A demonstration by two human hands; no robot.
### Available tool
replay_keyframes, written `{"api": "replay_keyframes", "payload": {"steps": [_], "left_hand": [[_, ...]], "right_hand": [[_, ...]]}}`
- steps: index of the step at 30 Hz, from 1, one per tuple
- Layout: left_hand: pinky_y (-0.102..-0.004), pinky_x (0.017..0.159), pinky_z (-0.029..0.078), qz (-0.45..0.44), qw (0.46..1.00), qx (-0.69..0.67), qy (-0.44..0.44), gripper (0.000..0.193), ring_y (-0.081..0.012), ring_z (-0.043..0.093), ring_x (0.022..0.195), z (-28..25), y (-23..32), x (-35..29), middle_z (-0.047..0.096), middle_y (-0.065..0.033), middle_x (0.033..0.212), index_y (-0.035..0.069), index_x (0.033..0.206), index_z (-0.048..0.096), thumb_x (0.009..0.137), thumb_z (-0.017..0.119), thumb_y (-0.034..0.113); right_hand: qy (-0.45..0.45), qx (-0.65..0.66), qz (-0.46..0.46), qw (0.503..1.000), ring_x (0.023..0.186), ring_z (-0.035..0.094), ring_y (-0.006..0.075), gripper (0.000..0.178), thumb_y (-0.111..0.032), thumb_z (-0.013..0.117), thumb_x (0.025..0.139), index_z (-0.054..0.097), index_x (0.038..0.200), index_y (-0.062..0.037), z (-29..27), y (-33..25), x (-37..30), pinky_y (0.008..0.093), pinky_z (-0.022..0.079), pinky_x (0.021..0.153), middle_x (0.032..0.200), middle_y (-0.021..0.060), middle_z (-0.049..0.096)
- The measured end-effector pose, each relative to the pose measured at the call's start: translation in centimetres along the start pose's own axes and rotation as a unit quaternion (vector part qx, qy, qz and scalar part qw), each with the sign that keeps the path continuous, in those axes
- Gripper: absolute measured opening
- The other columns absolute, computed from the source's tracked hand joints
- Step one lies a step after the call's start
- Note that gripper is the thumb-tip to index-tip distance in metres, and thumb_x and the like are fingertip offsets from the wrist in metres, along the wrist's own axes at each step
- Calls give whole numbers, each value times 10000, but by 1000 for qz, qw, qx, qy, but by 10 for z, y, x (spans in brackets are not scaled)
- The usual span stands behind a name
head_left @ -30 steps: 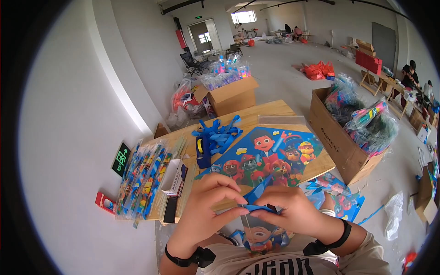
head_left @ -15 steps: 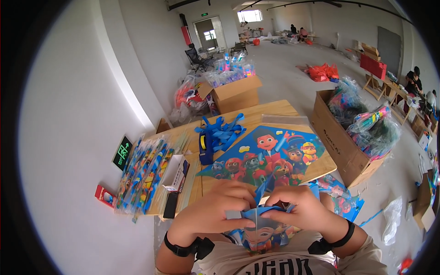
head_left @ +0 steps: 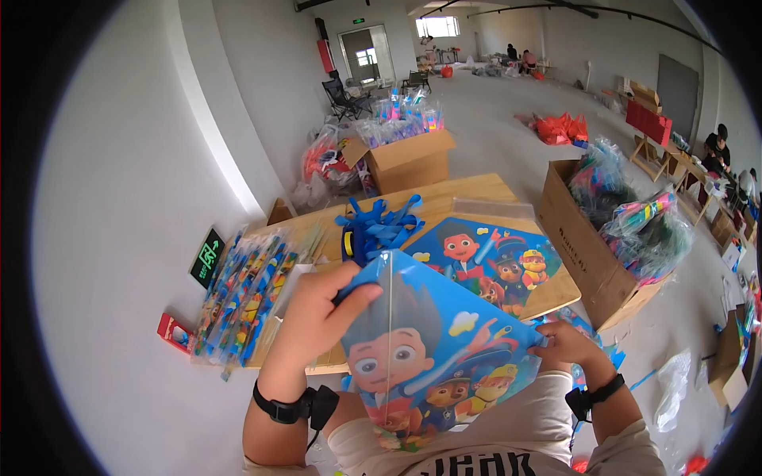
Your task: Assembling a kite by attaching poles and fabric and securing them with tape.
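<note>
A blue kite printed with cartoon characters is stretched out in front of my lap, a thin pale rod running down its left part. My left hand grips its upper left edge, thumb lying on the printed side. At the opposite corner, my right hand pinches the sheet between thumb and fingers. A matching kite sheet lies flat on the wooden table just beyond, partly covered by the held one. Blue ribbon strips are heaped behind it, beside a dark blue tape dispenser.
Clear-wrapped rolled kites lie along the table's left side, near a red box by the wall. Cardboard boxes of bagged goods stand behind the table and at its right. Farther right, people sit at work tables.
Both hands have moved apart, left hand up and left, right hand to the right. The kite, earlier bunched between them near my lap, is now spread open and raised.
</note>
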State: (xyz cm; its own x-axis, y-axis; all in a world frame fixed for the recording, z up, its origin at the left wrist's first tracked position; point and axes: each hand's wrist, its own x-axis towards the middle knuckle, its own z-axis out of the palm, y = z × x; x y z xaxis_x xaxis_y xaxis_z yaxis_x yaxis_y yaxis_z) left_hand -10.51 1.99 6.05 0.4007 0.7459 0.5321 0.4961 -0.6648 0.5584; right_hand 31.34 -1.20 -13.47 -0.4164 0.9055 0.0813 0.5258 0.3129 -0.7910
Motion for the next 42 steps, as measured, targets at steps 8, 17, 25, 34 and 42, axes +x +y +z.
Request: {"api": "replay_keyframes", "payload": {"steps": [8, 17, 25, 34, 42], "left_hand": [[-444, 575, 463, -42, 983, 170, 46, 288, -425, 592, 664, 45, -103, 64, 614, -210, 733, 47, 974, 617, 920, 723, 309], [-458, 938, 456, 29, 929, 367, 25, 502, -364, 537, 1231, 188, -223, 129, 491, -179, 1429, 93, 1313, 574, 851, 737, 202], [-577, 1108, 354, -26, 932, 320, -167, 615, -413, 421, 1388, 318, -218, -16, 458, -182, 1495, 77, 1452, 489, 931, 621, 376], [-618, 1141, 298, -99, 924, 341, -141, 695, -449, 331, 1447, 349, -270, -35, 299, -157, 1628, 169, 1553, 380, 968, 552, 502], [-603, 1157, 281, -34, 942, 315, -109, 718, -444, 325, 1449, 370, -310, 15, 318, -153, 1618, 152, 1567, 344, 964, 560, 476]], "right_hand": [[176, 34, 105, 978, 713, 621, 133, 182, -138, 747, 884, 690, 979, 6, -21, 52, -7, 312, 491, 654, 779, 96, 671], [226, -61, 180, 955, 663, 638, 149, 234, -206, 711, 895, 708, 960, 19, -99, 108, 55, 328, 514, 635, 741, 118, 673], [179, -63, 249, 950, 647, 642, 149, 231, -211, 718, 892, 709, 937, 15, -107, 207, 96, 340, 511, 600, 711, 103, 667], [190, -470, 172, 845, 1104, 607, 274, 392, -199, 761, 785, 687, 1167, -145, -76, 215, 131, 441, 482, 934, 1203, 103, 625], [-26, -341, 132, 930, 1381, 450, 358, 736, -455, 694, 854, 460, 1481, -148, 43, 161, 123, 610, 377, 1089, 1521, 110, 439]]}}
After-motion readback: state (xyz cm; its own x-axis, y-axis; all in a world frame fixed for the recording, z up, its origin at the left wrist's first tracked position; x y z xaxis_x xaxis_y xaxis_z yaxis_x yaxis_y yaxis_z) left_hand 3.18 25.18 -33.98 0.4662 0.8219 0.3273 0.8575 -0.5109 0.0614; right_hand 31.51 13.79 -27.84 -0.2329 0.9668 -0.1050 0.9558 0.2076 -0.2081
